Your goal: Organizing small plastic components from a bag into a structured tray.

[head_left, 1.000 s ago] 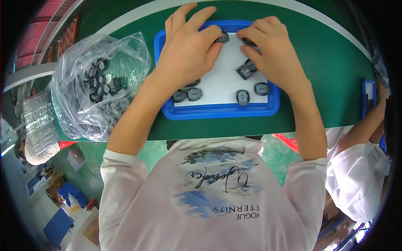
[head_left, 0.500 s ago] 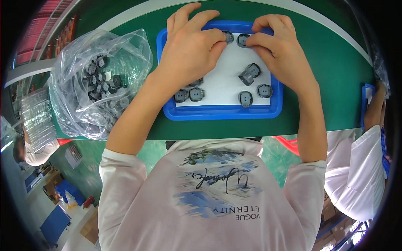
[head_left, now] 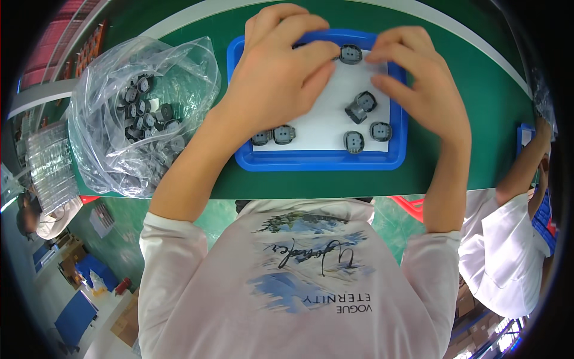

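Note:
My left hand [head_left: 287, 69] reaches over the left half of a blue tray [head_left: 320, 163]. Its thumb and index finger are curled close together, and what lies between them is hidden. Just past its index fingertip sits a round dark grey plastic part [head_left: 350, 54], near the tray's far edge. My right hand [head_left: 418, 81], slightly blurred, is at the tray's far right corner with fingers apart and nothing held. Two touching parts [head_left: 360, 107] lie below it, with separate ones [head_left: 354, 142] [head_left: 381, 131] nearer me. At the near left are more parts [head_left: 283, 134], partly covered by my left wrist.
A clear plastic bag [head_left: 179, 78] holding many similar grey parts stands left of the tray on the green table [head_left: 442, 173]. White paper [head_left: 317, 122] lines the tray. At the far right sits another person [head_left: 508, 251] beside a second blue tray [head_left: 525, 134].
My right hand has let go of its grey part and moved right, its fingers opening. My left hand has shifted right, toward that part.

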